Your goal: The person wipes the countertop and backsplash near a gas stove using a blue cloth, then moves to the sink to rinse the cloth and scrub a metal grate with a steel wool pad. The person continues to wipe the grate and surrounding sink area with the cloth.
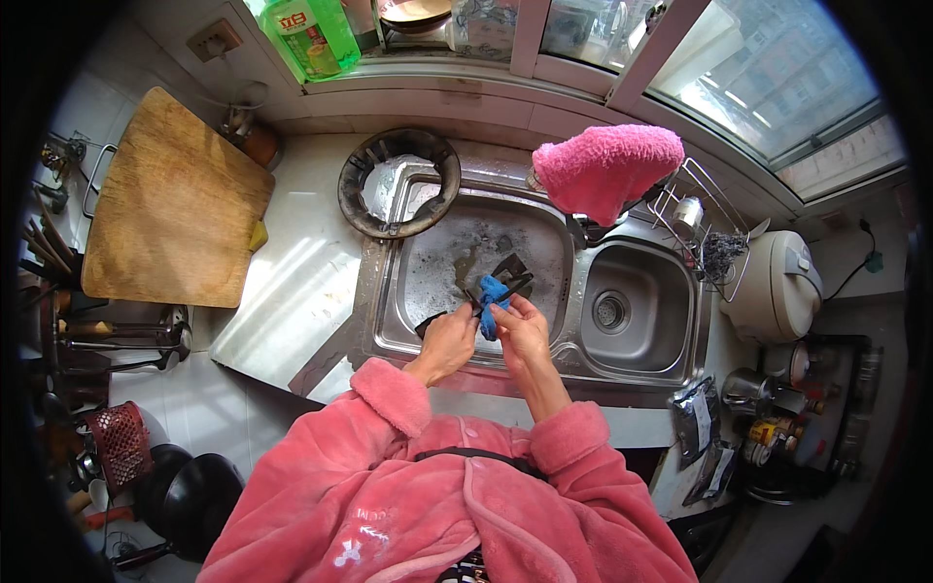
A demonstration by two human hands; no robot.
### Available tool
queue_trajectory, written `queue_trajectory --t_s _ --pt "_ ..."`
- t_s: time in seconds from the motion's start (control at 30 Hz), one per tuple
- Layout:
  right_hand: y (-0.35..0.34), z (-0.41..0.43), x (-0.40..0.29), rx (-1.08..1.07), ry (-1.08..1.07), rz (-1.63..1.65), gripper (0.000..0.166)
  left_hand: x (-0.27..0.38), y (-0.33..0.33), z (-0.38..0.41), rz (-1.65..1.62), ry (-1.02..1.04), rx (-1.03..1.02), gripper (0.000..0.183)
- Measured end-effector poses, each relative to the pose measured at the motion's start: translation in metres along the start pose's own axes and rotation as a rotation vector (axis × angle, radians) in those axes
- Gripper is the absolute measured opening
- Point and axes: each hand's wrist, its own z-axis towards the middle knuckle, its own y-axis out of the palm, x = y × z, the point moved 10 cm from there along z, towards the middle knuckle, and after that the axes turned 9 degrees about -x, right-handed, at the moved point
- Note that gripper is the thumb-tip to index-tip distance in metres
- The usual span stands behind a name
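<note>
Over the larger basin of a stainless steel sink (pixel 444 255), I hold a dark metal piece with several arms (pixel 519 271), which looks like a stove pan support. My left hand (pixel 446 342) grips its left side, and a dark end juts out beyond the knuckles. A crumpled blue cloth (pixel 490 291) is wrapped around one of its arms. My right hand (pixel 523 331) pinches this cloth against the metal. Fingers and cloth hide part of the piece. Dark grime and murky water (pixel 466 262) lie on the basin floor below.
A blackened metal ring (pixel 350 182) rests across the sink's back-left corner. A pink towel (pixel 612 167) hangs over the faucet area. The smaller basin (pixel 634 313) is on the right, near a wire rack (pixel 721 197) and a rice cooker (pixel 769 284). A wooden cutting board (pixel 175 211) stands left.
</note>
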Motion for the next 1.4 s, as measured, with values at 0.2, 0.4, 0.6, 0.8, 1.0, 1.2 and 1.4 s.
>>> queue_trajectory --t_s 0.2,0.4,0.6,0.8,1.0,1.2,1.4 --pt "-0.028 0.017 -0.022 0.012 -0.064 0.127 0.026 0.003 0.003 -0.008 0.032 0.032 -0.006 0.026" --pt "-0.023 0.010 -0.018 0.038 -0.143 0.110 0.037 0.010 -0.001 -0.004 -0.017 0.025 0.039 0.018" --pt "-0.001 0.001 0.004 -0.011 -0.089 -0.102 0.042 -0.012 0.004 0.001 -0.034 -0.031 0.055 0.016" --pt "-0.009 0.010 -0.008 0.006 -0.048 -0.072 0.040 -0.004 0.001 -0.001 -0.050 -0.021 0.076 0.020" --pt "-0.027 0.035 -0.026 -0.010 -0.114 0.091 0.030 -0.002 -0.006 -0.005 -0.073 -0.066 0.029 0.022" --pt "0.017 0.016 0.011 -0.191 -0.050 0.049 0.041 -0.029 -0.006 0.005 -0.188 -0.083 0.026 0.020" --pt "0.017 0.024 -0.002 -0.259 -0.078 0.029 0.039 -0.034 0.012 0.006 -0.686 -0.105 -0.192 0.016"
